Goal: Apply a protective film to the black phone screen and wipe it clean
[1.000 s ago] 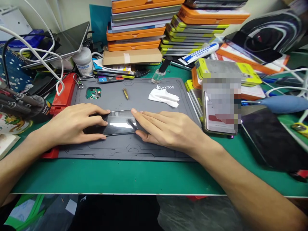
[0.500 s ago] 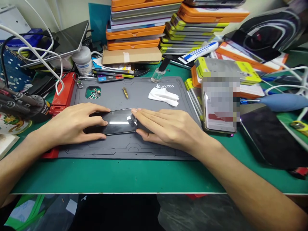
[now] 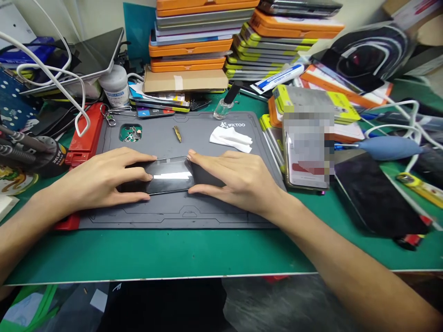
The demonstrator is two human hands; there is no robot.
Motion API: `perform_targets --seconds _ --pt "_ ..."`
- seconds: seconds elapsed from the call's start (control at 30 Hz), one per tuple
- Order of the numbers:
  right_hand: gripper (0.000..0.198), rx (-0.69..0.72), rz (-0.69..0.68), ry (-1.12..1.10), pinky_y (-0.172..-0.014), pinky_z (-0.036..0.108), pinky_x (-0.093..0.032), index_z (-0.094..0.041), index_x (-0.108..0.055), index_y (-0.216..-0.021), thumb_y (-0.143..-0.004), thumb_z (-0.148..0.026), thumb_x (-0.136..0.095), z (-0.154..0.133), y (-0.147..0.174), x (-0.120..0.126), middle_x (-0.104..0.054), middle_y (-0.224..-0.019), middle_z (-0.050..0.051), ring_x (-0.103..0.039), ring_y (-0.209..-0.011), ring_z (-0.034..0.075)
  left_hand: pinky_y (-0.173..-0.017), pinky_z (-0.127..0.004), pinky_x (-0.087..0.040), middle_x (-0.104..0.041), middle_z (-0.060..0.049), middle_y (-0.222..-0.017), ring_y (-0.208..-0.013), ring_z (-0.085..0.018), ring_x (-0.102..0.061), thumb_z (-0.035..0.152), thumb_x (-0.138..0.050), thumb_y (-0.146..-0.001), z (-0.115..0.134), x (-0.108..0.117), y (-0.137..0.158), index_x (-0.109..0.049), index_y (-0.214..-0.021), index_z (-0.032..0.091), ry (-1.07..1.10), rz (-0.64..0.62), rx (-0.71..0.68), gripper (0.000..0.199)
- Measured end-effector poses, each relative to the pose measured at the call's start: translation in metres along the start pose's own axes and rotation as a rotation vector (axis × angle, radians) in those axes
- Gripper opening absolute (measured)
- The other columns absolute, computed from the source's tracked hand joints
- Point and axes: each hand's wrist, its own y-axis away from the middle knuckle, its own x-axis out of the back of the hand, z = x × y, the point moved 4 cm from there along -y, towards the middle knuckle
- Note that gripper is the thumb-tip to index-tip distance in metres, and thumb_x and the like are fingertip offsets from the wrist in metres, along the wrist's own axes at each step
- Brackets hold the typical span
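Far left of frame: black tool holder (image 3: 51,157), metal-shafted tools in it. White cable (image 3: 83,115) loops above. Red bracket (image 3: 83,138) along the left edge of the grey mat (image 3: 155,138).

Left hand (image 3: 102,177), left of centre: wide span over the phone's left end, thumb along the near edge, forefinger at the far edge, another fingertip on the glossy face. Holding it flat.

Above it, upper left: white jar (image 3: 116,87), then small metal parts (image 3: 130,133) in a mat recess.

Dark phone (image 3: 171,177): centre of frame, lying on the mat between both hands, bright reflection across it. Brass piece (image 3: 177,134) just above.

Right hand (image 3: 238,182), right of centre: thumb and forefinger wide apart, tips at the near and far corners of the phone's right end. Can't tell if they're clamping.

Above that hand: clear bottle (image 3: 224,108) with black cap, crumpled white wipe (image 3: 230,138). Farther right: propped handset (image 3: 308,170), screen partly pixelated; blue bulb-shaped handle (image 3: 391,147); black pouch (image 3: 377,193).
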Motion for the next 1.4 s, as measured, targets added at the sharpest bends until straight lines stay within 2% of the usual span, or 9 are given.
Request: perform_targets --seconds 0.2,0.33,0.43,0.5,0.63,0.83,1.07,1.27,1.4 --pt "0.064 -0.079 -0.008 -0.069 -0.075 0.037 -0.063 -0.014 -0.057 -0.155 -0.101 -0.044 -0.076 0.004 0.004 -0.004 -0.083 -0.125 0.012 -0.08 -0.081 0.023 -0.113 -0.055 -0.059 -0.066 -0.015 -0.151 -0.133 -0.034 -0.068 0.053 -0.06 -0.107 -0.001 -0.001 0.001 -0.074 -0.116 0.022 0.006 0.005 0.01 0.035" --pt "0.08 -0.196 -0.069 -0.146 -0.084 0.041 -0.064 -0.023 -0.041 -0.168 -0.1 -0.045 -0.078 0.008 0.006 -0.009 -0.078 -0.137 0.011 -0.08 -0.086 0.025 -0.112 -0.054 -0.059 -0.066 -0.016 -0.151 -0.134 -0.034 -0.068 0.053 -0.061 -0.106 -0.001 -0.002 0.001 -0.075 -0.117 0.023 0.013 -0.007 0.027 0.035" --pt "0.092 -0.231 -0.09 -0.215 -0.088 0.044 -0.063 -0.027 -0.028 -0.174 -0.098 -0.04 -0.08 0.008 0.006 -0.011 -0.076 -0.141 0.012 -0.078 -0.091 0.026 -0.11 -0.055 -0.06 -0.066 -0.017 -0.15 -0.133 -0.035 -0.068 0.053 -0.062 -0.105 0.0 -0.002 0.002 -0.075 -0.117 0.022 0.019 -0.012 0.03 0.035" --pt "0.094 -0.237 -0.092 -0.247 -0.089 0.044 -0.062 -0.027 -0.026 -0.174 -0.098 -0.039 -0.08 0.008 0.005 -0.012 -0.076 -0.141 0.011 -0.077 -0.092 0.027 -0.109 -0.056 -0.06 -0.066 -0.017 -0.15 -0.132 -0.035 -0.068 0.053 -0.063 -0.105 0.001 -0.001 0.002 -0.075 -0.117 0.022 0.02 -0.015 0.033 0.035" --pt "0.092 -0.254 -0.097 -0.278 -0.089 0.043 -0.063 -0.027 -0.028 -0.173 -0.098 -0.039 -0.08 0.008 0.005 -0.011 -0.077 -0.139 0.009 -0.076 -0.091 0.026 -0.108 -0.053 -0.061 -0.066 -0.017 -0.149 -0.132 -0.035 -0.068 0.051 -0.063 -0.105 0.003 0.0 0.001 -0.074 -0.116 0.022 0.018 -0.021 0.047 0.034" --pt "0.09 -0.247 -0.093 -0.329 -0.096 0.046 -0.063 -0.028 -0.027 -0.173 -0.1 -0.039 -0.078 0.008 0.003 -0.013 -0.076 -0.142 0.01 -0.077 -0.113 0.029 -0.105 -0.052 -0.062 -0.067 -0.018 -0.147 -0.13 -0.034 -0.069 0.051 -0.064 -0.105 0.003 -0.001 0.002 -0.073 -0.116 0.021 0.013 -0.019 0.047 0.033" --pt "0.086 -0.247 -0.11 -0.356 -0.101 0.051 -0.064 -0.029 -0.03 -0.172 -0.1 -0.038 -0.077 0.01 0.005 -0.016 -0.075 -0.142 0.011 -0.074 -0.124 0.03 -0.107 -0.052 -0.061 -0.067 -0.018 -0.148 -0.131 -0.033 -0.068 0.052 -0.064 -0.105 0.004 0.0 0.001 -0.072 -0.115 0.02 0.028 -0.015 0.06 0.034" --pt "0.06 -0.241 -0.114 -0.348 -0.105 0.052 -0.063 -0.026 -0.057 -0.153 -0.099 -0.042 -0.077 0.009 0.001 -0.015 -0.074 -0.142 0.013 -0.073 -0.127 0.032 -0.11 -0.05 -0.06 -0.068 -0.016 -0.147 -0.132 -0.031 -0.069 0.055 -0.064 -0.105 0.004 0.001 0.002 -0.067 -0.116 0.02 0.032 -0.004 0.087 0.037" --pt "0.055 -0.257 -0.126 -0.359 -0.103 0.051 -0.064 -0.025 -0.06 -0.148 -0.099 -0.042 -0.077 0.009 -0.001 -0.015 -0.074 -0.14 0.014 -0.074 -0.125 0.032 -0.107 -0.049 -0.06 -0.069 -0.014 -0.147 -0.13 -0.03 -0.07 0.056 -0.062 -0.105 0.004 0.001 0.002 -0.066 -0.116 0.021 0.01 -0.007 0.092 0.037"
